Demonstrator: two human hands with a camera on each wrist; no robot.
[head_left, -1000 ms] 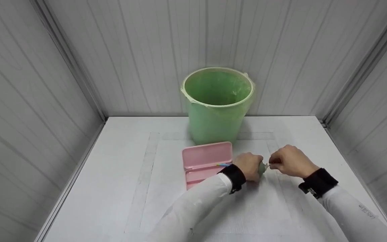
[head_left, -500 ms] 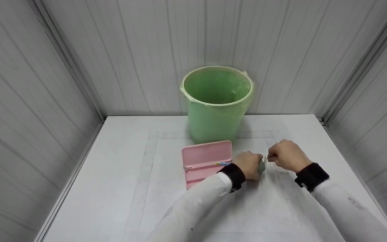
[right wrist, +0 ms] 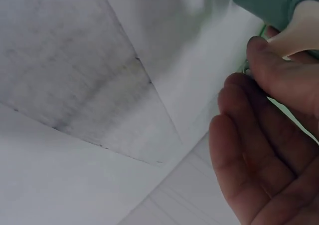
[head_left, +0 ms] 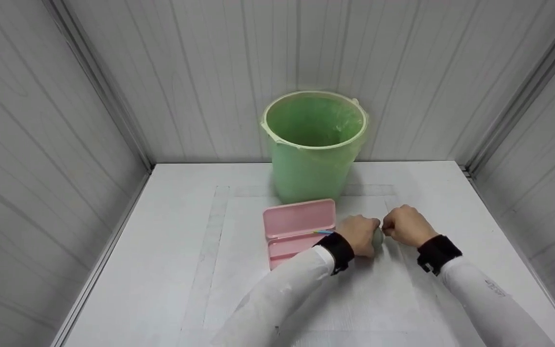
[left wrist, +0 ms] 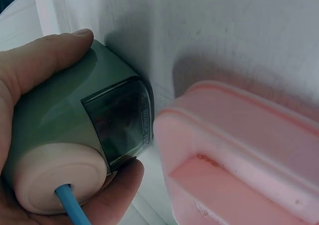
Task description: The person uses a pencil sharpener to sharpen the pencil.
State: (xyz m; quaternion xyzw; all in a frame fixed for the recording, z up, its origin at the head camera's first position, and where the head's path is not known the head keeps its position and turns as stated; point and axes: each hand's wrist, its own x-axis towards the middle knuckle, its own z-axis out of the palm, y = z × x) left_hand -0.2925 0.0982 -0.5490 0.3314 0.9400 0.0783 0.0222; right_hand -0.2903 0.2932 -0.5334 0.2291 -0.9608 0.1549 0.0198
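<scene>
A green hand-crank pencil sharpener (left wrist: 55, 105) with a dark clear shavings drawer (left wrist: 122, 125) is gripped in my left hand (head_left: 358, 235). A blue pencil (left wrist: 73, 205) sticks out of the round cream front of the sharpener; in the head view it points left over the pink case. On the opposite side, my right hand (head_left: 408, 226) pinches the cream crank handle (right wrist: 301, 28) between thumb and fingers. Much of the sharpener is hidden by the left hand in the head view.
An open pink pencil case (head_left: 299, 220) lies just left of the left hand, its tray close to the sharpener. Behind it a lined green bucket (head_left: 310, 173) stands near the back wall (head_left: 200, 82). Grey panel walls enclose the white table (head_left: 171, 250) at left, right and back.
My right hand has moved left and, after rising, slightly down as the crank handle turns. The left hand stays nearly in place with the sharpener. The head view has shifted slightly.
</scene>
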